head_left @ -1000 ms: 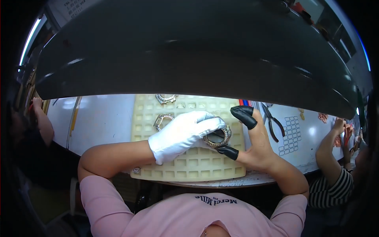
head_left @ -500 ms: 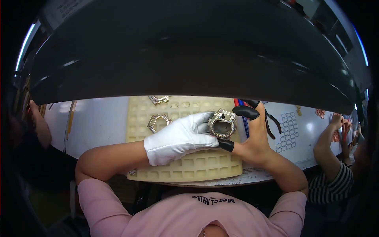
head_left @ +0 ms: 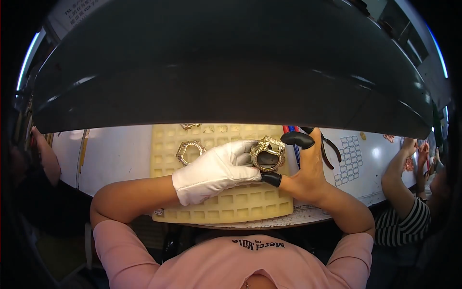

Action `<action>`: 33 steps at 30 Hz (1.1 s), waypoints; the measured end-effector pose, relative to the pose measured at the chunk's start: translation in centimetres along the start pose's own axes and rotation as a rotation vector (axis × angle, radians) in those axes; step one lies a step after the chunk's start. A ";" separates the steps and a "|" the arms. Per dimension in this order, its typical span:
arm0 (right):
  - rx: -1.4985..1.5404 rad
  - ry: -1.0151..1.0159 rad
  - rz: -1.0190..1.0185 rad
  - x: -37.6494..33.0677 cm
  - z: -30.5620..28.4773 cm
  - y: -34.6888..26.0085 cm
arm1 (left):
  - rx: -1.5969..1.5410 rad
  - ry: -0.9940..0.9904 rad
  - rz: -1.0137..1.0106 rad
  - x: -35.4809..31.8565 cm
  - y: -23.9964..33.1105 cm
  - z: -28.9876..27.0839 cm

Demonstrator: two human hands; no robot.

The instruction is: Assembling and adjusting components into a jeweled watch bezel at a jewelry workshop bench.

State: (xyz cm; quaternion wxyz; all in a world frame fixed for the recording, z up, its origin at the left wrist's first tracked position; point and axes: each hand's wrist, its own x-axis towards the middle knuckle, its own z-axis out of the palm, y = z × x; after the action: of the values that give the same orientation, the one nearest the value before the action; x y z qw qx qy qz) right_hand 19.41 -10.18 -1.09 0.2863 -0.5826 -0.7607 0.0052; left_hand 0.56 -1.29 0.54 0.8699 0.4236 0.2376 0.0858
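Two hands meet over the cream compartment tray (head_left: 211,212), and between them sits a gold-coloured watch case (head_left: 267,154) with a dark opening at its centre. The left hand (head_left: 214,171), in a white glove, has its grip closed on the near-left edge of the case. The right hand (head_left: 308,168) is bare apart from black finger cots; its thumb presses the case from below while the capped forefinger arches above it without touching, so that grip is only partly closed on the piece. The case is held just above the tray's right half, lifted off the compartments.

Left of the case, a second gold case (head_left: 188,151) lies in the tray, and a further gold part (head_left: 190,126) sits at the tray's far edge. Beyond the tray's right edge, dark-handled pliers (head_left: 329,147) rest on the white table (head_left: 115,159), beside a printed grid sheet (head_left: 350,159).

The hold looks thin to me: a smooth glove and one thumb on a faceted metal rim. If the case twists, it could slip, drop onto the tray and knock or scratch the piece lying beside it.
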 end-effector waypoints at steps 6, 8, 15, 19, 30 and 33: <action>0.033 0.025 -0.005 0.0 -0.1 -0.1 | -0.013 -0.023 0.008 -0.1 0.0 0.1; 0.022 0.006 0.038 -0.1 0.0 -0.1 | 0.202 0.000 0.003 0.4 -0.2 -0.6; 0.090 0.042 0.038 0.6 -0.3 -0.6 | 0.197 0.010 0.007 0.2 -0.2 -0.7; 0.105 0.070 0.108 0.2 0.0 -0.6 | 0.081 0.017 -0.020 -0.1 0.1 -0.2; 0.134 0.027 0.143 0.1 0.3 0.2 | 0.042 -0.064 0.052 -0.1 -0.1 -0.1; 0.138 0.025 0.120 0.0 0.3 0.7 | 0.032 -0.061 0.036 -0.1 0.0 -0.1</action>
State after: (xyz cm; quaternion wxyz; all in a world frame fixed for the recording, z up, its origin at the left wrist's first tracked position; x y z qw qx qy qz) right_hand 19.87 -9.86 -1.56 0.3343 -0.6059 -0.7187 0.0677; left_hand 0.45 -1.26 0.48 0.8682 0.4440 0.2048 0.0845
